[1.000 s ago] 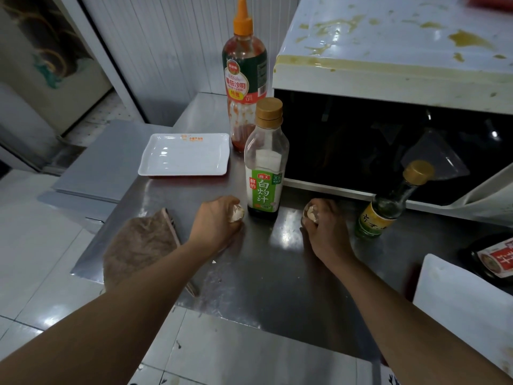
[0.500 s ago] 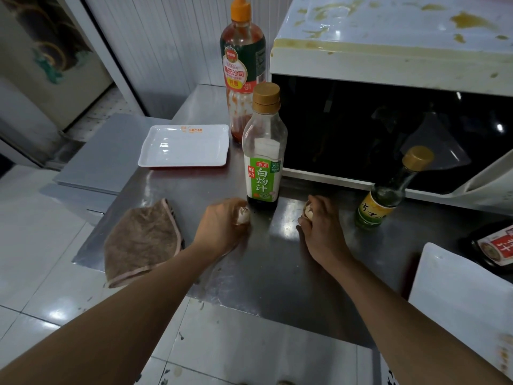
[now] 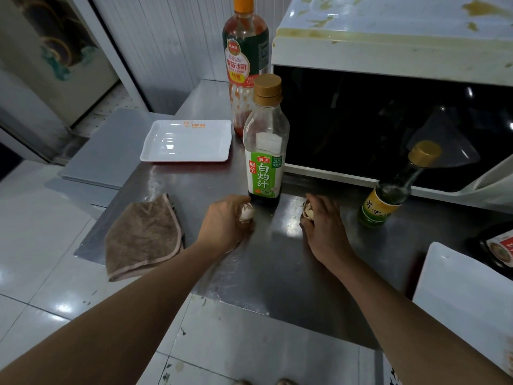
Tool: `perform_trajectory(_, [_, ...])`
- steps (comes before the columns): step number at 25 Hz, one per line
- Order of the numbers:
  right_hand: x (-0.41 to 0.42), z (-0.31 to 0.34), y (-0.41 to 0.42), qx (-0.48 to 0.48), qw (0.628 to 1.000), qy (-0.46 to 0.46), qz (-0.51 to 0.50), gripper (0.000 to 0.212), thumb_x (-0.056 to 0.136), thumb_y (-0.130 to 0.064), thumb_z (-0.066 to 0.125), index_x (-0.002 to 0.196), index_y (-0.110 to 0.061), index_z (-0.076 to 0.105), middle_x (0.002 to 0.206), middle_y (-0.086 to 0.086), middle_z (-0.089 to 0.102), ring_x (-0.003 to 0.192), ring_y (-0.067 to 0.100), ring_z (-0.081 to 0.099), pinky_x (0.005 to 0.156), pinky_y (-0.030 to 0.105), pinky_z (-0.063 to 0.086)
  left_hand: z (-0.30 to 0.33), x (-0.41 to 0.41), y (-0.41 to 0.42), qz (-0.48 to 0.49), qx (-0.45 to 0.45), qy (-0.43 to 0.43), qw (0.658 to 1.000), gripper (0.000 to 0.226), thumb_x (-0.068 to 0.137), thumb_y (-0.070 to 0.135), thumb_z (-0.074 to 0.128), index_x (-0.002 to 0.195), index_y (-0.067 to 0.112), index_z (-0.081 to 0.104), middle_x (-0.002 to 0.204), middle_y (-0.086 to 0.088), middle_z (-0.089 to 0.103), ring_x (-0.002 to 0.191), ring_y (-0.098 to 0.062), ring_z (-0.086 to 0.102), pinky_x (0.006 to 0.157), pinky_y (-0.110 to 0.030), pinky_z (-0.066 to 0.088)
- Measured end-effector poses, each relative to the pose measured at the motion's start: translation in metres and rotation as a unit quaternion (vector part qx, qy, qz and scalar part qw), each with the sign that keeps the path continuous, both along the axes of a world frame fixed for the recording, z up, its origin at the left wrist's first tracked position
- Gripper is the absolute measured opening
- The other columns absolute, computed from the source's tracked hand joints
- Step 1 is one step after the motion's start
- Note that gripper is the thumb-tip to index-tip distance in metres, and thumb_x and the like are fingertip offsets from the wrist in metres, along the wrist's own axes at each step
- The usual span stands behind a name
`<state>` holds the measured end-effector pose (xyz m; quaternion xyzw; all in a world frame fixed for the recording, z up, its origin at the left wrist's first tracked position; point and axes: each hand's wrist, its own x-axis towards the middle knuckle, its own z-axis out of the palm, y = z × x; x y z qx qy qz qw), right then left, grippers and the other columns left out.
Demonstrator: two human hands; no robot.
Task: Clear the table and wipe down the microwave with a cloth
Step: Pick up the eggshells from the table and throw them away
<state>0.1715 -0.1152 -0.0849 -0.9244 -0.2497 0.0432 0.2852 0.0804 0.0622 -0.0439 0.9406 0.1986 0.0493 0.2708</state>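
Note:
A steel table (image 3: 277, 268) carries a white microwave (image 3: 388, 48) with yellow-brown stains on its top. My left hand (image 3: 224, 226) rests on the table, closed around pale scraps (image 3: 246, 212), just left of a green-labelled sauce bottle (image 3: 265, 151). On the bottle's right, my right hand (image 3: 323, 229) is closed on more pale, shell-like scraps (image 3: 308, 210). A brown cloth (image 3: 144, 234) lies folded at the table's left edge, partly overhanging. It is apart from both hands.
A tall ketchup bottle (image 3: 245, 59) stands behind the sauce bottle, and a white rectangular plate (image 3: 188, 141) lies to their left. A small green bottle (image 3: 394, 190) leans in front of the microwave. A white board (image 3: 460, 290) and a dark packet (image 3: 499, 248) sit at right.
Both hands stayed closed on the scraps beside the sauce bottle. The view shifted slightly downward, with little other movement.

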Motion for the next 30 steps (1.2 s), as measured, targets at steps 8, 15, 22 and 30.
perform_trajectory(8, [-0.006,0.03,-0.012,0.01,1.0,0.029,0.006,0.052,0.092,-0.009,0.054,0.141,-0.007,0.036,0.142,0.011,0.037,0.132,0.026,0.034,0.103,0.03,0.034,0.019,-0.003,-0.009,0.014,0.006,0.008,1.0,0.046,0.075,0.009,0.073,0.12,0.015,0.063,0.115,-0.007,0.068,0.102,-0.024,0.064,0.077,-0.018,0.04])
perform_trajectory(15, [-0.026,0.086,-0.03,-0.022,0.998,0.019,0.048,0.051,0.092,-0.01,0.054,0.14,-0.008,0.035,0.141,0.012,0.038,0.131,0.027,0.035,0.105,0.03,0.032,0.073,-0.012,-0.037,0.02,0.013,0.006,1.0,0.052,0.077,0.018,0.072,0.127,0.018,0.058,0.117,-0.007,0.067,0.107,-0.023,0.062,0.086,-0.022,0.044])
perform_trajectory(22, [-0.049,0.159,-0.045,-0.03,0.998,-0.013,0.049,0.051,0.09,-0.01,0.054,0.138,-0.009,0.039,0.134,0.013,0.043,0.124,0.029,0.042,0.103,0.031,0.032,0.139,-0.033,-0.063,-0.002,0.021,-0.034,0.999,0.053,0.072,0.018,0.075,0.123,0.014,0.061,0.113,-0.01,0.068,0.103,-0.025,0.063,0.085,-0.024,0.044])
perform_trajectory(30, [-0.097,0.212,-0.07,-0.039,0.998,-0.049,-0.01,0.042,0.092,-0.011,0.053,0.132,-0.01,0.041,0.127,0.011,0.044,0.117,0.027,0.046,0.096,0.034,0.038,0.182,-0.049,-0.073,-0.087,0.037,-0.063,0.994,0.049,0.078,0.017,0.071,0.125,0.018,0.059,0.117,-0.01,0.065,0.105,-0.025,0.062,0.085,-0.026,0.047])
